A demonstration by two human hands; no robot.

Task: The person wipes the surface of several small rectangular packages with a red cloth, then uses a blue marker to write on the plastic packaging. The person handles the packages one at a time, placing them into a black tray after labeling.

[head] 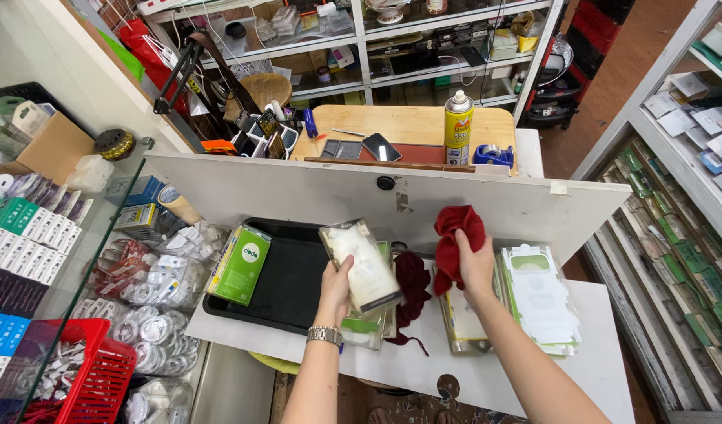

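Two hands in view, both the person's own. Left hand [335, 289], wristwatch [325, 335] on the wrist, is clamped around one clear plastic package [366, 265] with a white insert, held tilted above the table [486, 377], just right of the black tray [282, 283]. The package is flat, rectangular and glossy, its top leaning toward 11 o'clock. Right hand [475, 263] is closed on one dark red cloth [456, 239], bunched and hanging at 3 o'clock from the package. A second, darker maroon cloth [412, 286] lies on the table between the two hands. One green box [240, 264] leans on the tray's left edge, at 9 o'clock from the package. One stack of white and green card packs [538, 297] sits at 3 o'clock from the right hand; more clear packages lie under the hands, number unclear. One yellow spray can [457, 127] stands on the wooden bench beyond the white board, at 12 o'clock. One red basket [102, 377] sits at 8 o'clock.
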